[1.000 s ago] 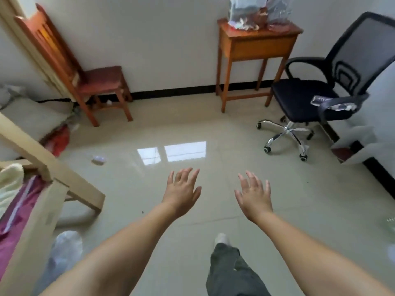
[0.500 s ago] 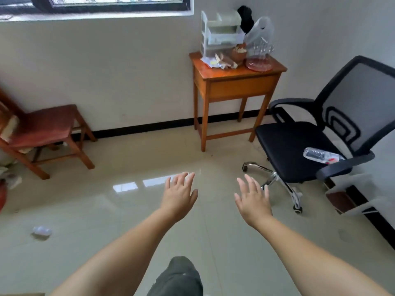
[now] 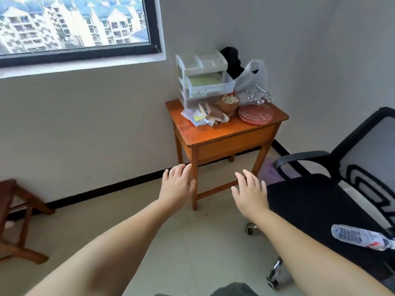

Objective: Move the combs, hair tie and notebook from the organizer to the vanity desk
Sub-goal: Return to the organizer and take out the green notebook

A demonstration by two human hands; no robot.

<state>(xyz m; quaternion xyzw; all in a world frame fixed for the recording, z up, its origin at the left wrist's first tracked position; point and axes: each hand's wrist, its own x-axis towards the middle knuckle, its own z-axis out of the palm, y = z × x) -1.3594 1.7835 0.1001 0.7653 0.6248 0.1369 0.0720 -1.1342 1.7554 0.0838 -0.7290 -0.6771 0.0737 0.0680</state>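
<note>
My left hand (image 3: 177, 186) and right hand (image 3: 250, 192) hang empty, fingers spread wide, below the wooden surface (image 3: 224, 131) whose back corner carries the clear organizer (image 3: 202, 77).

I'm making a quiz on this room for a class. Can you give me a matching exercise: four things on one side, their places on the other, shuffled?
Things:
1. plastic bottle
2. organizer
3. pink round tray
4. pile of papers

Places:
A. back left of the wooden desk, by the wall
B. on the seat of the office chair
C. right part of the desk top
D. on the desk top, just in front of the organizer

Pairs: 1-B, 2-A, 3-C, 4-D
</note>
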